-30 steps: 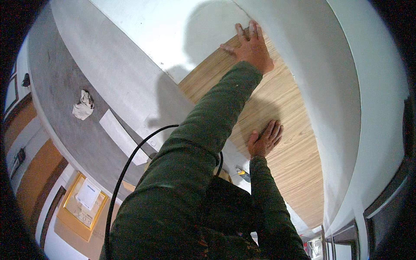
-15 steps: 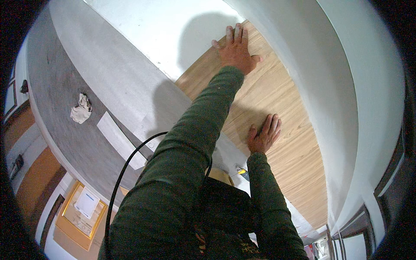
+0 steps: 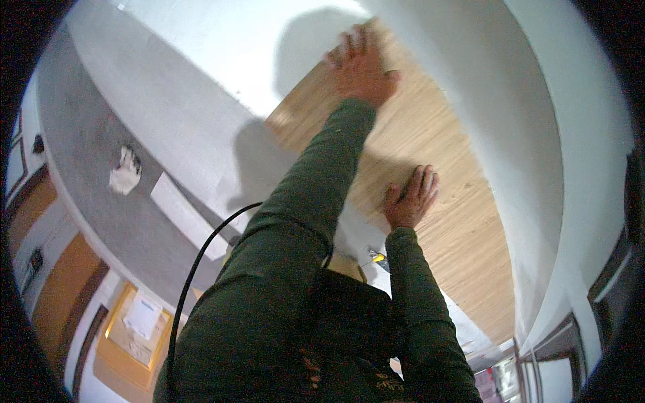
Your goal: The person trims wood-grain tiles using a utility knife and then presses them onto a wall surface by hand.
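A long wood-grain panel (image 3: 443, 181) lies under both of my hands, next to a white curved wall. Near the panel's far end, my left hand (image 3: 363, 70) rests palm down with fingers spread, fingertips by the end edge. Lower down, my right hand (image 3: 411, 198) is flat on the panel, its thumb apart from the fingers. Neither hand grips anything. My sleeves are dark green, and the left forearm hides part of the panel's left edge. The left hand is smeared by motion.
On the grey floor (image 3: 87, 127) to the left lie a crumpled whitish cloth (image 3: 125, 171) and a white strip (image 3: 188, 215). A black cable (image 3: 195, 269) loops beside my left arm. A yellow-and-black tool (image 3: 378, 256) sits by my right forearm. The white wall (image 3: 497, 121) bounds the right side.
Both hands appear slightly higher in the picture, still flat on the panel. The whole view has shifted a little and become more blurred.
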Tool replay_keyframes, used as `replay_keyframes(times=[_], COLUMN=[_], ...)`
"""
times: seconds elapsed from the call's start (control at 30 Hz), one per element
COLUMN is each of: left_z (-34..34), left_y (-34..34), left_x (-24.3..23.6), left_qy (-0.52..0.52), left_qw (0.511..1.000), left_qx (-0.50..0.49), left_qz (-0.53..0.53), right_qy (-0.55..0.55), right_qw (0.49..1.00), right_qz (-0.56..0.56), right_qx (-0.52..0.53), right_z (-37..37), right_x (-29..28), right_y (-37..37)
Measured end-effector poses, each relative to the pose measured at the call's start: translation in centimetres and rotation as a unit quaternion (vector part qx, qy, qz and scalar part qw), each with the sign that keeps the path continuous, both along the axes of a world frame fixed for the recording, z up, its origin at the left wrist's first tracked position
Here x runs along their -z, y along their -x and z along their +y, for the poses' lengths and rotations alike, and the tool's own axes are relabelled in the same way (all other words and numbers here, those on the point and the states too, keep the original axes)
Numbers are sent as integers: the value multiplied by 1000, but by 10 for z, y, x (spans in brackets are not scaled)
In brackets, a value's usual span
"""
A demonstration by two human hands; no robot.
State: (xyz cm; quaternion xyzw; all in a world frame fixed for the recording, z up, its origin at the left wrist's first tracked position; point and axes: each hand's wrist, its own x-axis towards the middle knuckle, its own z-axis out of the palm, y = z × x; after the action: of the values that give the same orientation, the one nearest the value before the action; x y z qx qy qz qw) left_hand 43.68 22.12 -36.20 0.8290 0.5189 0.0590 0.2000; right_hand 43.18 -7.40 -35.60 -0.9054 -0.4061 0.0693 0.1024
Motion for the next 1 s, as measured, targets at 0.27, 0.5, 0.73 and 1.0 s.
replay_keyframes(times=[0.27,0.5,0.73,1.0], left_z=[-3,-54,-17,34], left_y=[23,61,174,223], left_x=[6,16,63,45], left_qy=[-65,-21,-233,-69], left_qw=[995,991,916,973], left_qx=[49,132,61,155], left_qz=[-62,-28,320,154], right_qy=[-30,-23,-129,-130], right_qw=[999,992,984,987], right_qz=[-41,-2,76,71], right_qx=[9,127,96,63], right_z=[20,-23,15,25], right_x=[-2,7,19,20], right_y=[11,-10,9,31])
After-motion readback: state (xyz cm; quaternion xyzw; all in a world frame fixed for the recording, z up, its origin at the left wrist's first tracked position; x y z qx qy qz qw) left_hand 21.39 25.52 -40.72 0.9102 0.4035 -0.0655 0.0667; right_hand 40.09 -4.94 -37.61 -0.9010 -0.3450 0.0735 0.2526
